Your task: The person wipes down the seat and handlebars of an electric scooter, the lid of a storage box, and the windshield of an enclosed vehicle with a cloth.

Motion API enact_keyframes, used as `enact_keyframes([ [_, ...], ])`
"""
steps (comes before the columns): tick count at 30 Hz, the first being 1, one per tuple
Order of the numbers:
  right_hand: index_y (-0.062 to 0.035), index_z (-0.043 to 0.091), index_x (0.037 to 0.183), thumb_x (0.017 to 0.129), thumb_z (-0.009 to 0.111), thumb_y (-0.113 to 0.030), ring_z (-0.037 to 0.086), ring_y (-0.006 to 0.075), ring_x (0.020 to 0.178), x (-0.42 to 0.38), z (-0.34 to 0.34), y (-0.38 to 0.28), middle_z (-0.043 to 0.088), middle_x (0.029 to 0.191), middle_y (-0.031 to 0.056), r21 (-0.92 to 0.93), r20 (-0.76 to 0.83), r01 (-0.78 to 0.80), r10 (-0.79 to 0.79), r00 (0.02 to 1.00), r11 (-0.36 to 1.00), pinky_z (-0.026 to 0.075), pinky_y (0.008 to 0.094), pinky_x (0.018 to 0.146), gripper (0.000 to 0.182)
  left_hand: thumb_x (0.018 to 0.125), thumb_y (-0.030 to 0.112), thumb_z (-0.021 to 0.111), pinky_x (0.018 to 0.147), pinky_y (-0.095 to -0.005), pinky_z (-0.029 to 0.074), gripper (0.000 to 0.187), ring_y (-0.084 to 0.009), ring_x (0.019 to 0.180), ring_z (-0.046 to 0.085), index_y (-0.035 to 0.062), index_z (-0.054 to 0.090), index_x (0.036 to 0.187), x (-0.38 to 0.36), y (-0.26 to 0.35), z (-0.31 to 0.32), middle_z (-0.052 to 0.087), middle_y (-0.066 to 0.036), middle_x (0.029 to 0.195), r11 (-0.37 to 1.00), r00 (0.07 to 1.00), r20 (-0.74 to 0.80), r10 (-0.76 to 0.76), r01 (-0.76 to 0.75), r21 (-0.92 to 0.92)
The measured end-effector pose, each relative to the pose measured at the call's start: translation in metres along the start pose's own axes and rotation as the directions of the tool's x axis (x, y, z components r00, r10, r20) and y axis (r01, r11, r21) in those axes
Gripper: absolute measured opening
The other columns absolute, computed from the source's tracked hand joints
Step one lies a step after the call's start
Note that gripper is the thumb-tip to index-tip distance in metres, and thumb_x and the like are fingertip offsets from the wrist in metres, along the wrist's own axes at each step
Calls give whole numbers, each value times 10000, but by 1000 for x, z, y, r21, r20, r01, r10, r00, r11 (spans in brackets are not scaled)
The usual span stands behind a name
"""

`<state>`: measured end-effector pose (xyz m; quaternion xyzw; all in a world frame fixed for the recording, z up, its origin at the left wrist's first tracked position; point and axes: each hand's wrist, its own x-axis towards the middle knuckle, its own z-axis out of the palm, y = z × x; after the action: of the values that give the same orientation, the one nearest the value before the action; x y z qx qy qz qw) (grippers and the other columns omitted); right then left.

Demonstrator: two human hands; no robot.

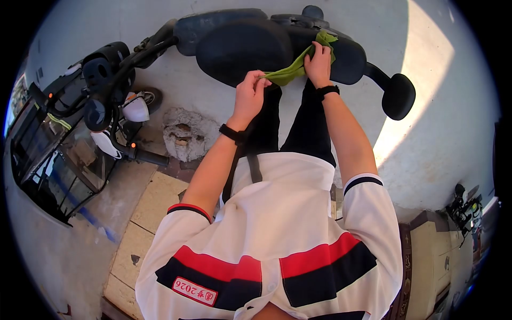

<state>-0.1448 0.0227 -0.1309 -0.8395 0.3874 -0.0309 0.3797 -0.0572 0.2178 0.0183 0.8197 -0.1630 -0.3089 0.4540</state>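
Observation:
A green cloth (292,72) stretches between my two hands over the dark seat (242,50) of a scooter. Its left end is pinched in the fingers of my left hand (250,96), beside the seat's near edge. Bunched at the other end, the cloth passes under and around the fingers of my right hand (319,65), close to the smaller black seat part (349,61). Each wrist wears a black band.
A handlebar (152,157) and a three-wheeled vehicle with a clear-panelled frame (69,165) stand at the left. A broken concrete lump (186,133) lies below the scooter. A black padded backrest (399,96) juts out at the right.

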Motion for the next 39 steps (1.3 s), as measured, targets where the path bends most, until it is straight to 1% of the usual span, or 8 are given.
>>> enact_keyframes([
  [4, -37, 499, 1309, 815, 683, -98, 500, 418, 1151, 10, -10, 1, 471, 1209, 212, -14, -127, -75, 72, 989, 997, 454, 452, 976, 531, 1001, 17, 500, 795, -281, 552, 119, -163, 853, 696, -39, 548, 1096, 7, 1, 14, 719, -123, 940, 994, 998, -64, -17, 10, -105],
  [10, -31, 584, 1186, 841, 606, -61, 608, 408, 996, 10, -23, 30, 575, 1135, 214, -40, -95, -67, 63, 993, 997, 516, 456, 861, 347, 1010, 30, 496, 811, -279, 549, 121, -164, 881, 698, -37, 557, 1091, 38, 23, 23, 720, -125, 959, 993, 991, -130, -39, 23, -118],
  [11, -33, 604, 1156, 846, 593, -58, 624, 406, 968, 10, -25, 35, 595, 1117, 209, -52, -90, -72, 67, 994, 996, 524, 460, 841, 311, 1004, 56, 523, 706, -263, 551, 119, -134, 750, 686, -35, 568, 1067, 42, 18, 20, 709, -96, 834, 999, 986, -164, 29, -36, -40],
  [15, -40, 642, 1072, 863, 575, -73, 649, 402, 916, -1, -29, 37, 631, 1080, 192, -42, 13, -12, 12, 1000, 999, 537, 472, 819, 221, 998, 124, 559, 456, -254, 446, 143, -95, 449, 539, -18, 561, 1017, 44, 24, -6, 591, -35, 572, 990, 977, -173, -125, 134, 39],
  [20, -33, 647, 1019, 835, 627, -74, 647, 401, 950, -19, -11, 33, 660, 1013, 204, -75, 345, -38, 62, 936, 996, 528, 473, 846, 190, 1004, 119, 533, 459, -270, 462, 122, -115, 451, 567, -2, 526, 994, 29, 7, -16, 593, -51, 563, 960, 961, -102, -259, 268, 85],
  [27, -27, 621, 970, 854, 562, -53, 655, 437, 902, -48, -18, 46, 657, 971, 234, -118, 375, -34, 76, 924, 992, 535, 501, 813, 132, 975, 106, 561, 541, -309, 527, 130, -176, 547, 681, -21, 543, 954, 10, -32, -13, 677, -116, 641, 862, 883, -8, -470, 461, 211],
  [34, -45, 590, 962, 829, 619, -52, 647, 406, 851, -55, -43, 75, 646, 916, 192, 5, 121, -55, 54, 991, 998, 529, 489, 763, 137, 986, 76, 565, 579, -275, 553, 105, -132, 610, 669, -28, 559, 976, 40, -15, 14, 685, -90, 714, 968, 976, -101, -195, 208, 139],
  [39, -51, 583, 977, 837, 657, -96, 638, 395, 881, -42, -60, 67, 638, 927, 176, 125, 76, -207, 198, 977, 970, 525, 470, 760, 164, 972, 85, 588, 652, -280, 545, 103, -147, 690, 684, -16, 582, 991, 96, 26, 25, 705, -96, 768, 979, 978, -209, 9, 35, 202],
])
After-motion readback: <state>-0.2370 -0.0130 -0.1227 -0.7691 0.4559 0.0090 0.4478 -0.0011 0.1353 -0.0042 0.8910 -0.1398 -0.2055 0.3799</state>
